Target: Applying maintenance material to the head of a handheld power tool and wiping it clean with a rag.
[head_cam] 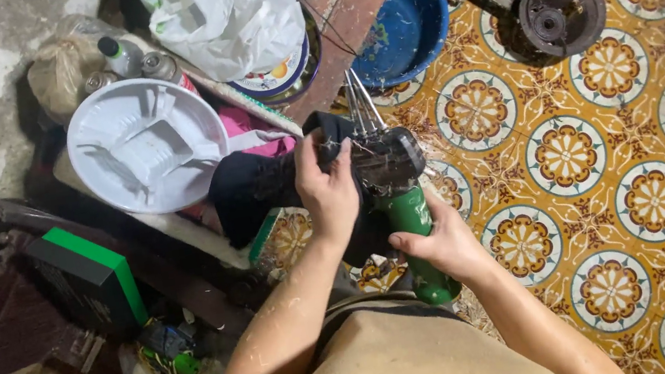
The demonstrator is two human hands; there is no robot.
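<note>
**A:** What is in hand here?

**B:** A green-bodied power tool with a black head (401, 194), held upright over the patterned floor tiles (654, 198). The right hand (439, 241) is clenched around the green barrel low down. The left hand (325, 186) presses a dark cloth (258, 192) against the left side of the black head, fingers closed on cloth and head together.

**B:** Thin metal rods (362, 102) stand out of the top of the head, on the far side.

**A:** So which step would you call it?

**B:** My reading is wiping or steadying the head, with the right hand acting as the anchor. I cannot tell whether the cloth is rubbing or only padding the hold.

**A:** And what would the next move ask for?

**B:** I judge the right hand's clench must stay firm so the body does not twist, and the left fingers should keep off the rods, which sit just beside them.

**A:** What lies around?

**B:** To the left, a white plastic fan housing (144, 146); far centre, a blue plastic bowl (410, 28); far right on the floor, a dark round metal part (558, 13); near left, a black box with a green edge (90, 283).
</note>
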